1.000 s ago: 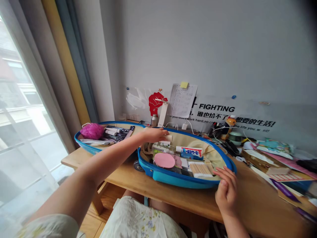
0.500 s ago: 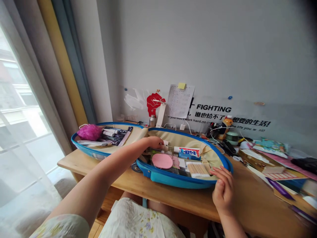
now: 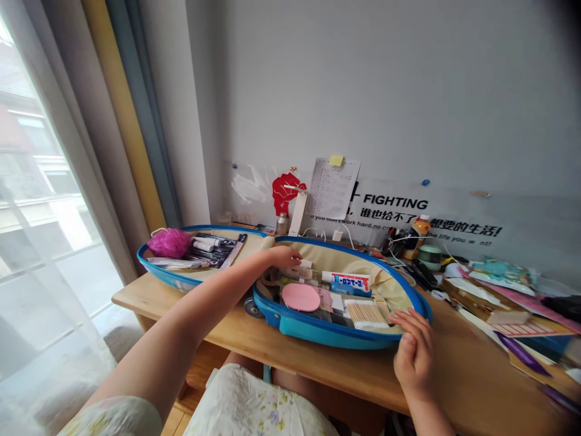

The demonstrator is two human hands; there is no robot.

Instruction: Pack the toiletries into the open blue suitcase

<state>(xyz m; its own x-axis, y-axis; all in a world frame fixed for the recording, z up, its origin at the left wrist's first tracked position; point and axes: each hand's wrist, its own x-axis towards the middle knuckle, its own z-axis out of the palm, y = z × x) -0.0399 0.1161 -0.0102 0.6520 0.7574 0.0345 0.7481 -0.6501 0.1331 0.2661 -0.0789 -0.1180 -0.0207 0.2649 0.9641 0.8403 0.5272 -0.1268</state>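
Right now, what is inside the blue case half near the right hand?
Inside the blue case half: pink round pad, cotton swabs, toothpaste box. The left hand covers small items beneath it; lower layers are hidden.

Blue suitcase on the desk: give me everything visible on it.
The blue suitcase is a small hard-shell case, glossy like plastic, lying open flat on the wooden desk in two oval halves with beige lining. One wheel shows at the near left corner. The left half holds a pink bath pouf and dark tubes. The right half holds a pink round pad, a toothpaste box and cotton swabs. The left hand reaches into the right half; the right hand rests at its near rim.
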